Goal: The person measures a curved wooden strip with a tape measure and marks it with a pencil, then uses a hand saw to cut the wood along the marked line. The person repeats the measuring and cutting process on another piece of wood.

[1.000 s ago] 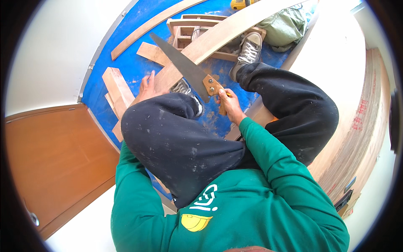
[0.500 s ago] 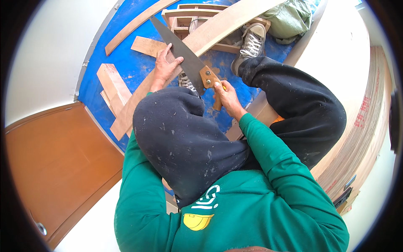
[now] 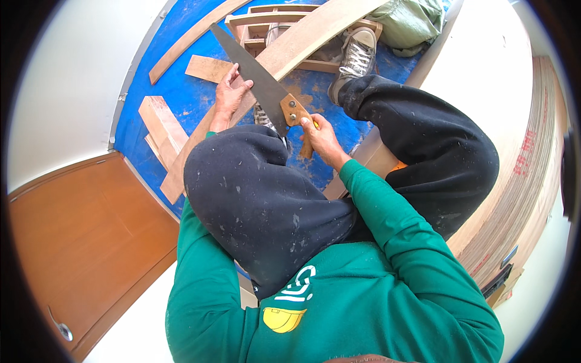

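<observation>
A handsaw [image 3: 259, 81] with a dark blade and a wooden handle lies slantwise across a long wooden board [image 3: 302, 42]. My right hand [image 3: 324, 140] is wrapped round the saw's handle, and a small yellow thing shows by its fingers. On the board, left of the blade, my left hand [image 3: 230, 97] grips the wood, with its forefinger and thumb against the saw's edge. Some of its fingers are hidden. My left knee [image 3: 236, 163], in dark trousers, is beside the board's near part.
A blue sheet [image 3: 181, 91] covers the floor. Short wood pieces [image 3: 162, 124] lie left, a curved strip [image 3: 187, 42] farther off. A wooden frame [image 3: 257, 30] and green sack [image 3: 411, 27] stand ahead. Stacked panels [image 3: 526, 163] are right, a brown door [image 3: 91, 242] left.
The view has shifted slightly, and the saw and both hands appear a little farther left. Both hands keep nearly the same hold.
</observation>
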`<state>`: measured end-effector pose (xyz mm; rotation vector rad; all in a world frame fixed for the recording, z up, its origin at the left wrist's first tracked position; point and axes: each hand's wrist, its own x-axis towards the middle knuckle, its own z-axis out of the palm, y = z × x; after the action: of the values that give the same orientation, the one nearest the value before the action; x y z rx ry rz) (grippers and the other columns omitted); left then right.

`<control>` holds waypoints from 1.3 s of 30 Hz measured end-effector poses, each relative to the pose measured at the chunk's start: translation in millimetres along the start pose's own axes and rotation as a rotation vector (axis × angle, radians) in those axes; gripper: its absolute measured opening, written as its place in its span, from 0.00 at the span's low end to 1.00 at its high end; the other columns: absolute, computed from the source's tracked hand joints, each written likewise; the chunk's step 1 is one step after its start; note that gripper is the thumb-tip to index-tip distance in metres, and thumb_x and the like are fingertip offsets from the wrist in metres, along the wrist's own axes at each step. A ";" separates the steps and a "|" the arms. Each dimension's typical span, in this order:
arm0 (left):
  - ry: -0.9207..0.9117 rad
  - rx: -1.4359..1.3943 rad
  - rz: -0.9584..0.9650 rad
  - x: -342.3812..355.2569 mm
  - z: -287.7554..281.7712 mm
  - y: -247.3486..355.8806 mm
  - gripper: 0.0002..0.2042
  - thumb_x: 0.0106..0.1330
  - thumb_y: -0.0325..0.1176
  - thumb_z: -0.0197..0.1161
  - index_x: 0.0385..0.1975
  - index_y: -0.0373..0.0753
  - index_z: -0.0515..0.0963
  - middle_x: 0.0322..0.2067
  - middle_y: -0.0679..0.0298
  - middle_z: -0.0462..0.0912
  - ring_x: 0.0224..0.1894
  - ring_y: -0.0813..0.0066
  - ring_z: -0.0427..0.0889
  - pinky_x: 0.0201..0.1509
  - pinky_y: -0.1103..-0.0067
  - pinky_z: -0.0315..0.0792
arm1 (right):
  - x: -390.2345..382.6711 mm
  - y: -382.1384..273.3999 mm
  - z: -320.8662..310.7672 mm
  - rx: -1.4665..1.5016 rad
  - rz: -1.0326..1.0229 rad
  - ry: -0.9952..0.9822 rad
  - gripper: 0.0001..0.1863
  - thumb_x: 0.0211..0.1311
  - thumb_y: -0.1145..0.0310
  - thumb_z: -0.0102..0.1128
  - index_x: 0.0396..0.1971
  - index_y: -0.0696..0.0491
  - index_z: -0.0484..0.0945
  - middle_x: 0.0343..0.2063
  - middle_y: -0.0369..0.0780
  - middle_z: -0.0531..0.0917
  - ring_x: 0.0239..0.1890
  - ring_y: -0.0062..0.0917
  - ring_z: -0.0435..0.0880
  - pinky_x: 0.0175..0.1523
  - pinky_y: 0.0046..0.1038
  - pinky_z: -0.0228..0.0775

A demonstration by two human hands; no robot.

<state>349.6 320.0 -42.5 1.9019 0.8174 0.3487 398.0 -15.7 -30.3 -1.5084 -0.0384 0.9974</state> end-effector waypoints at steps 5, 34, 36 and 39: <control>-0.006 0.041 0.011 -1.3 -1.2 4.6 0.44 0.64 0.33 0.88 0.82 0.42 0.75 0.72 0.53 0.84 0.74 0.65 0.80 0.80 0.70 0.73 | 0.2 -0.8 -0.5 0.005 0.001 -0.004 0.21 0.86 0.54 0.64 0.59 0.58 0.82 0.39 0.40 0.86 0.38 0.27 0.89 0.45 0.38 0.83; -0.019 0.148 0.069 0.0 -3.2 1.0 0.42 0.64 0.37 0.87 0.80 0.46 0.78 0.67 0.52 0.86 0.71 0.61 0.83 0.78 0.68 0.75 | -0.2 -6.0 -3.3 -0.014 0.043 -0.013 0.24 0.86 0.53 0.64 0.62 0.60 0.81 0.44 0.43 0.88 0.42 0.29 0.90 0.48 0.38 0.84; -0.018 0.150 0.083 -0.5 -3.4 2.4 0.42 0.63 0.37 0.88 0.80 0.46 0.78 0.67 0.53 0.86 0.71 0.61 0.83 0.78 0.68 0.75 | -0.9 -7.4 -3.2 -0.008 0.046 -0.014 0.23 0.86 0.53 0.64 0.62 0.60 0.81 0.44 0.42 0.88 0.42 0.28 0.90 0.48 0.38 0.84; -0.020 0.161 0.083 -0.6 -3.4 3.0 0.42 0.63 0.37 0.88 0.80 0.46 0.78 0.66 0.53 0.86 0.71 0.62 0.83 0.78 0.68 0.75 | -1.6 -8.1 -2.5 -0.003 0.050 -0.012 0.23 0.86 0.53 0.64 0.62 0.59 0.81 0.44 0.42 0.88 0.41 0.28 0.90 0.48 0.38 0.84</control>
<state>348.3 321.1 -38.3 2.0907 0.7744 0.3221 402.6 -16.6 -23.1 -1.5126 -0.0111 1.0471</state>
